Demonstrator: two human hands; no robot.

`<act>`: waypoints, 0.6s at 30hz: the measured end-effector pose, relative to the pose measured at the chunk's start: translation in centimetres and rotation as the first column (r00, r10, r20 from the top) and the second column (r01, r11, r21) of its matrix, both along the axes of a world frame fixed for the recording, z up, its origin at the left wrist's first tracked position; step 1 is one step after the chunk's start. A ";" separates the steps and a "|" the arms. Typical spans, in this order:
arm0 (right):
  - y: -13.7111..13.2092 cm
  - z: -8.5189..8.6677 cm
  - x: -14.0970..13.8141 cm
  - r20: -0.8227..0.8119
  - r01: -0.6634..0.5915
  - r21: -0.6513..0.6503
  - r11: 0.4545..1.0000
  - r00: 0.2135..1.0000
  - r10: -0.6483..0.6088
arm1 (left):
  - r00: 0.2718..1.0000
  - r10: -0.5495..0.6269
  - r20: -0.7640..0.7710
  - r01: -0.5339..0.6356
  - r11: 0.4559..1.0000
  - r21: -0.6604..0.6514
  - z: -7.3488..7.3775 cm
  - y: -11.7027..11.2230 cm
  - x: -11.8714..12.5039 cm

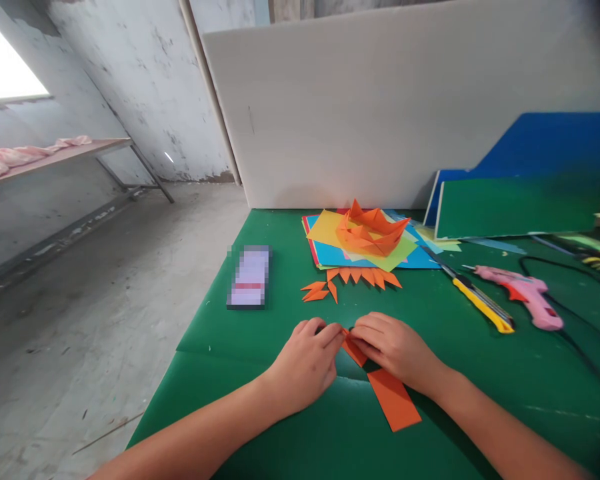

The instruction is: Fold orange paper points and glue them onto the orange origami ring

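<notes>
My left hand [307, 363] and my right hand [393, 347] meet above the green tabletop, both with fingers closed on a small strip of orange paper [354, 352]. The strip slants between them, its upper end hidden by my fingertips. Just below my right hand lies a flat orange paper rectangle [394, 400]. Beyond my hands, several pointed pieces of folded orange paper [363, 275] lie in a row, with a few more folded pieces [316, 291] to their left. Farther back, a spiky orange paper ring [373, 230] rests on stacked coloured sheets [325, 230].
A phone with a blurred screen [250, 277] lies on the left of the green table [280, 233]. To the right are a yellow box cutter [483, 303] and a pink glue gun [525, 293] with a black cord. Green and blue boards [515, 207] lean behind, before a large white panel [360, 113].
</notes>
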State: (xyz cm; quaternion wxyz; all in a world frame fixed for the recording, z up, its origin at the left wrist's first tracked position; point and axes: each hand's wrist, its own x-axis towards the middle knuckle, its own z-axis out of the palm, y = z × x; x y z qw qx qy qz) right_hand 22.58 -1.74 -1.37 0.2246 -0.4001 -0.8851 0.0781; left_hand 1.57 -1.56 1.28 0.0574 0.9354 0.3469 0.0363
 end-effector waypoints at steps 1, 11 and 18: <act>0.0 0.0 0.0 -0.005 0.001 -0.005 1.000 1.000 -0.001 | 1.000 0.001 -0.003 -0.001 1.000 0.003 0.0 0.0 0.0; 0.1 0.0 0.0 0.020 0.004 -0.035 0.999 1.000 -0.003 | 1.000 -0.022 0.006 0.021 1.000 0.018 -0.3 0.1 -0.1; 0.1 0.2 0.1 0.025 -0.027 -0.036 0.999 0.999 0.028 | 1.000 -0.024 0.004 0.024 1.000 0.000 -0.1 0.1 -0.1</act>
